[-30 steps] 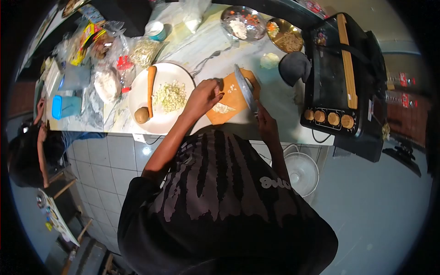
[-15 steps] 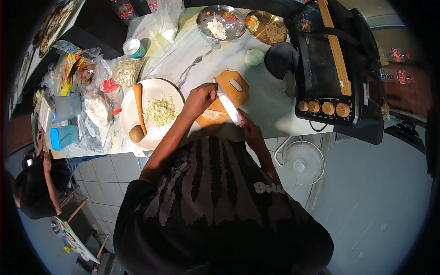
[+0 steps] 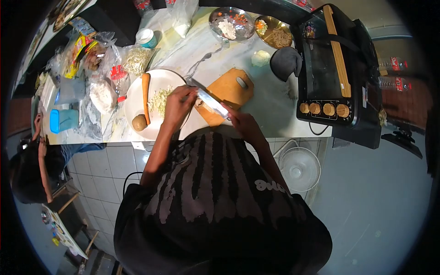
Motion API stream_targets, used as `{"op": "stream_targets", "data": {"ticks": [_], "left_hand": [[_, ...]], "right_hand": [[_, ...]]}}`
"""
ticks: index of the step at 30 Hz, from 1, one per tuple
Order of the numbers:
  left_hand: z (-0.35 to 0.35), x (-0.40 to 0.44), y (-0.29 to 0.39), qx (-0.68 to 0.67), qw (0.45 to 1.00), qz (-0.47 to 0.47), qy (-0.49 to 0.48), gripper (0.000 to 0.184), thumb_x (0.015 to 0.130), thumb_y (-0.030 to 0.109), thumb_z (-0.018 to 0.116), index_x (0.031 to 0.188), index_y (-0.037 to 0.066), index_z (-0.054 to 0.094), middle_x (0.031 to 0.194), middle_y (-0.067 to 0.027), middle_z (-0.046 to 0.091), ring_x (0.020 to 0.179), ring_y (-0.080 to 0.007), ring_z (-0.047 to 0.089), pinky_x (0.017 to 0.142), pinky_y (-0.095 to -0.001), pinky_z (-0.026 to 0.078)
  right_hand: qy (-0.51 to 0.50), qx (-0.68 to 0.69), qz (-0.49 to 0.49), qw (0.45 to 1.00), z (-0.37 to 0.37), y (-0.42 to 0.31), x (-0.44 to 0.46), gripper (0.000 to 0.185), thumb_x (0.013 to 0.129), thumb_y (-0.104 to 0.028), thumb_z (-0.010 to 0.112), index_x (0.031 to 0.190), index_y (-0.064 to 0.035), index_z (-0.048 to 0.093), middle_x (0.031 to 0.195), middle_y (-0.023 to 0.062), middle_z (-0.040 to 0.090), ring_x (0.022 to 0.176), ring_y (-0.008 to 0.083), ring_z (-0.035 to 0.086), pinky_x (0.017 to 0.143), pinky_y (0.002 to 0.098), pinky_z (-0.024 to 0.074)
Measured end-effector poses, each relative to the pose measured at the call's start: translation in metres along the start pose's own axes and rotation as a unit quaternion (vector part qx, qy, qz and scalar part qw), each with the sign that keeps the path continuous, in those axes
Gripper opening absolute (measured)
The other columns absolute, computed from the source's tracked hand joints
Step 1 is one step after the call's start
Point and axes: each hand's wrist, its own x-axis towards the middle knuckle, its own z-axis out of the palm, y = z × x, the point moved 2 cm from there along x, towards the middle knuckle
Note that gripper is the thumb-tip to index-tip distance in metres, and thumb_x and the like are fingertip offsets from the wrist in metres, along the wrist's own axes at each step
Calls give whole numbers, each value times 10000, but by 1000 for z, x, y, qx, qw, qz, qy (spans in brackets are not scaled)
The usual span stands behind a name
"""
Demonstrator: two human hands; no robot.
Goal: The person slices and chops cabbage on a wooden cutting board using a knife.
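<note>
My right hand [image 3: 241, 123] is closed round the handle of a knife [image 3: 212, 104], its bright blade slanting up and left over a wooden cutting board [image 3: 231, 87]. Close to the blade's tip, my left hand [image 3: 179, 104] has its fingers pinched together at the blade, and they hide part of it. Some pale food lies on the board, partly under the knife. Left of the board, a large white plate [image 3: 133, 98] bears a carrot [image 3: 145, 94], a brown round potato-like piece [image 3: 139, 123] and a heap of chopped pale vegetable [image 3: 158, 101], partly covered by my left hand.
A black toaster oven [image 3: 327, 68] stands at the right, with a dark cloth-like thing [image 3: 285, 63] beside it. Two metal plates [image 3: 247, 34] of chopped food sit at the back. Bags, bottles and a blue-lidded container [image 3: 64, 121] crowd the left. Another person [image 3: 32, 172] is at far left.
Both my hands and the knife have shifted left toward the plate, and the blade lies flatter. More of the cutting board shows. The whole view has turned slightly.
</note>
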Motion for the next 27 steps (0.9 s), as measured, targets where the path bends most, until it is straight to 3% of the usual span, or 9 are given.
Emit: {"op": "stream_targets", "data": {"ticks": [3, 5, 6, 9, 10, 13, 19, 21, 27], "left_hand": [[-28, -30, -11, 42, 998, -27, 44, 180, 918, 63, 688, 1082, 45, 759, 1031, -131, 742, 923, -264, 708, 848, -332, 545], [-42, -51, -17, 98, 976, -56, 184, 190, 912, 55, 677, 1085, 46, 756, 972, -146, 734, 899, -294, 703, 812, -339, 548], [-49, -59, -15, 79, 976, -103, 175, 305, 917, 116, 684, 1219, 108, 719, 1141, -172, 704, 1047, -318, 663, 904, -385, 521], [-49, -75, 11, 182, 973, -35, 136, 435, 933, 255, 685, 1360, 181, 640, 1401, -208, 559, 1255, -380, 525, 1053, -473, 421], [-43, -80, 7, 184, 981, -26, 63, 549, 946, 425, 649, 1451, 234, 553, 1565, -222, 358, 1383, -452, 341, 1142, -571, 270], [-35, -89, 9, 326, 943, -6, 68, 618, 937, 519, 626, 1473, 227, 527, 1571, -235, 337, 1399, -477, 306, 1153, -619, 208], [-45, -83, -18, 321, 921, -59, 212, 703, 938, 503, 627, 1517, 142, 455, 1575, -227, 336, 1391, -491, 290, 1162, -623, 163], [-46, -73, -8, 280, 946, -17, 164, 689, 937, 491, 630, 1521, 170, 454, 1578, -220, 331, 1392, -487, 297, 1167, -613, 168], [-25, -73, 3, 320, 946, 36, 40, 611, 935, 424, 656, 1484, 197, 513, 1525, -188, 417, 1410, -449, 314, 1182, -602, 170]], "right_hand": [[21, 97, -168, 981, 15, -19, 12, 423, 1047, -171, 488, 1468, -137, 514, 957, 227, 697, 778, 261, 667, 778, 359, 506], [-6, 120, -179, 977, 23, -34, 18, 398, 1038, -153, 494, 1428, -89, 540, 1081, 252, 663, 926, 321, 657, 844, 381, 499], [-24, 143, -182, 973, 25, -42, 21, 377, 1029, -135, 500, 1388, -40, 565, 1206, 276, 630, 1073, 380, 646, 911, 403, 492], [-12, 135, -224, 965, 31, -49, 29, 373, 1022, -129, 512, 1379, -44, 574, 1123, 272, 658, 991, 391, 666, 853, 402, 509], [-18, 132, -229, 964, 29, -52, 30, 373, 1022, -129, 512, 1379, -44, 574, 1123, 272, 658, 991, 391, 666, 853, 402, 509], [-56, 112, -183, 975, 18, -58, 30, 370, 1016, -141, 526, 1371, -56, 586, 1034, 259, 679, 897, 395, 675, 796, 403, 522], [-31, 34, -199, 979, 4, -43, 32, 377, 1017, -187, 532, 1384, -119, 593, 1039, 243, 687, 878, 406, 673, 778, 426, 526], [-42, 91, -98, 990, -4, -40, 27, 392, 1021, -211, 529, 1402, -137, 579, 1092, 236, 686, 943, 408, 671, 814, 439, 523], [-52, 17, -92, 994, -8, -51, 20, 392, 1024, -219, 535, 1411, -168, 577, 1142, 210, 687, 998, 403, 670, 851, 433, 527]]}}
